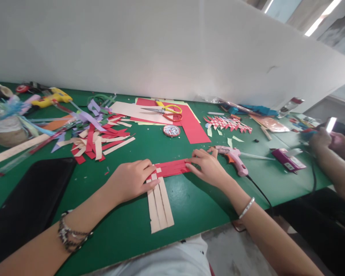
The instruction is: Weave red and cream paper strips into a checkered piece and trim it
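Observation:
On the green table lies a small weave of red paper strips and cream paper strips. The red ones run sideways and the cream ones hang toward me, crossing in a checkered corner. My left hand is closed over that corner, thumb on top of the cream strips. At the far end of the red strips, the fingers of my right hand are bent and pinch their tips. A pink glue gun rests just beyond my right hand.
Red and cream scraps lie behind my left hand, near a yellow glue gun. Scissors rest on red and cream sheets. A round tin sits mid-table, a black phone-like slab at left. Another person's hands are at right.

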Demonstrator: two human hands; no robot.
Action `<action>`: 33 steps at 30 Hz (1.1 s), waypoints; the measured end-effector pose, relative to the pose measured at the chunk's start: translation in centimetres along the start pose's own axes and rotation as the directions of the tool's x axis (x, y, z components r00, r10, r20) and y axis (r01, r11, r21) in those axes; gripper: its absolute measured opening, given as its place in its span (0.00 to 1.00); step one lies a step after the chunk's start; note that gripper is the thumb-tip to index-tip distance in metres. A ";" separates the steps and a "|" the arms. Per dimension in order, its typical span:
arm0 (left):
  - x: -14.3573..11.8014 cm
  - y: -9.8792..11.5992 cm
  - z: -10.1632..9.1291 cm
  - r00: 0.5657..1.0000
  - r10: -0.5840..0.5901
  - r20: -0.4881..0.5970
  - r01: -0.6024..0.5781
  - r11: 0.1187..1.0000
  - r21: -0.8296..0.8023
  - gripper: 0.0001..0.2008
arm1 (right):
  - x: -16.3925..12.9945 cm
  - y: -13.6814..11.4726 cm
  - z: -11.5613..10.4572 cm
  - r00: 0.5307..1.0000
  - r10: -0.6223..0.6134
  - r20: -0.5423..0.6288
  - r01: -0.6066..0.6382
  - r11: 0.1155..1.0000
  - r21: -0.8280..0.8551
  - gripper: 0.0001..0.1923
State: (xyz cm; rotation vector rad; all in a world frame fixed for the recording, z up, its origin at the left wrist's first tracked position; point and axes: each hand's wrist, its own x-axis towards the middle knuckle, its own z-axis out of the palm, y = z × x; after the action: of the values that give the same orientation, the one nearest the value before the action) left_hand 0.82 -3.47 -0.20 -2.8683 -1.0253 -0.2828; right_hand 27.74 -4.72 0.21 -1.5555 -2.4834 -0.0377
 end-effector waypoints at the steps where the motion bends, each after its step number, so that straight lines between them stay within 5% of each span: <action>1: 0.0 0.0 0.0 1.000 -0.001 0.000 0.001 1.000 0.000 0.25 | 0.0 0.1 0.0 1.000 0.005 0.000 -0.005 1.000 0.001 0.16; 18: 0.0 -0.1 0.5 0.999 -0.003 -0.053 0.002 1.000 -0.020 0.23 | -0.3 0.6 -0.6 0.998 0.005 0.064 -0.003 1.000 -0.027 0.14; 26: 0.1 -0.2 0.5 0.997 0.023 -0.068 -0.021 0.999 0.025 0.18 | -1.0 1.0 -1.3 0.982 0.141 -0.129 -0.114 0.975 0.192 0.09; 33: 0.4 -0.3 0.8 0.998 -0.024 -0.051 0.021 0.999 -0.049 0.17 | -0.9 -0.2 0.0 0.994 -0.069 0.083 0.056 0.988 0.147 0.09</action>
State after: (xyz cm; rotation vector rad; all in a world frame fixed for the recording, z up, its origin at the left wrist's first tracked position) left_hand 1.04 -2.85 -0.92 -2.8773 -1.0570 -0.3871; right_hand 27.91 -5.61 0.03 -1.4499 -2.5380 0.2002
